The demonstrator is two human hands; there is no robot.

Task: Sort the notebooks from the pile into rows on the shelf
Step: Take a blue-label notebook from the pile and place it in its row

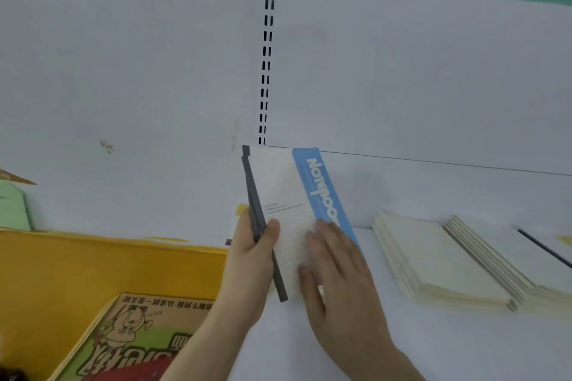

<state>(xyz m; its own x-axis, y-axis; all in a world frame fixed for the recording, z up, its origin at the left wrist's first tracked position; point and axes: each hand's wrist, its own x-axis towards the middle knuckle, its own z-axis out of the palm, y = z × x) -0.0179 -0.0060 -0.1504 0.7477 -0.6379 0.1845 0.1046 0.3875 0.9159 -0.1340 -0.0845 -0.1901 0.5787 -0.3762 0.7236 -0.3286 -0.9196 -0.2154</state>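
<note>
Right hand [337,269] flat, fingers straight on blue-and-white notebook [288,195], left hand [250,250] gripping its dark spine, cream stack [439,260] on shelf [464,349] at right, yellow bin [77,263] left.

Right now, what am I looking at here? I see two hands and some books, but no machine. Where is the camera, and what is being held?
There is no machine here: a person is working with bare hands, and the one picture comes from a camera worn on the head, looking forward and down.

The left hand grips a few thin notebooks by their dark spine edge, thumb on the front cover. The cover is white with a blue strip that reads "Notebook". The right hand lies flat on that cover with straight fingers.

All this happens over a white shelf with a white back panel. On the shelf to the right lie stacks of cream notebooks, overlapping one another. At lower left is a yellow box, and in front of it a printed cardboard box with a cartoon figure.
</note>
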